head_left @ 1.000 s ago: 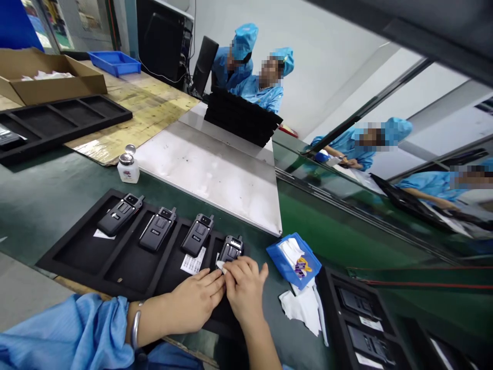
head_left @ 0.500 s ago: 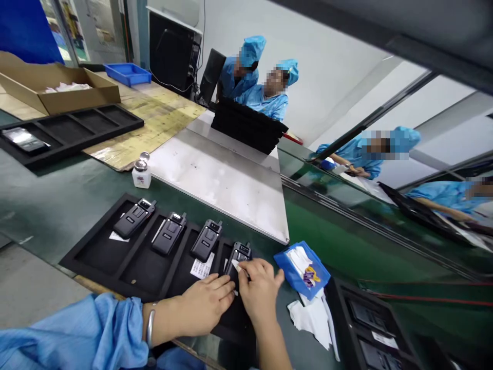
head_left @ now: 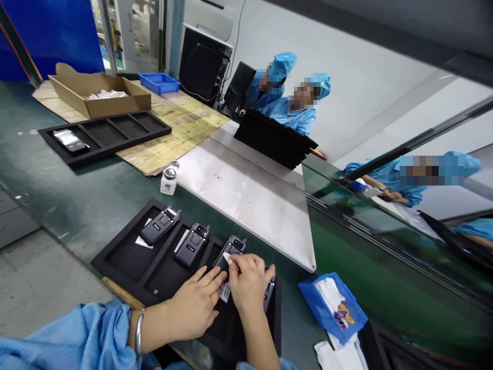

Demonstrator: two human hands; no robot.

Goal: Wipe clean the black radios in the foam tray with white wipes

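A black foam tray (head_left: 127, 257) lies near me with several black handheld radios in its slots. Two stand free at the left, one radio (head_left: 158, 226) and another (head_left: 191, 245). My right hand (head_left: 250, 280) pinches a small white wipe (head_left: 228, 258) against the third radio (head_left: 228, 249). My left hand (head_left: 194, 303) lies flat beside it, fingers stretched toward that radio and a white label (head_left: 225, 293). The fourth radio (head_left: 268, 294) is mostly hidden under my right hand.
A small white bottle (head_left: 168, 180) stands by a metal plate (head_left: 246, 195). A blue packet of wipes (head_left: 333, 308) lies to the right. Farther back are a second black tray (head_left: 103, 133), a cardboard box (head_left: 98, 92), stacked black trays (head_left: 275, 139) and people in blue coats.
Both hands have shifted left from the fourth radio to the third, with the white wipe still pinched in my right hand. The view has swung to the left.
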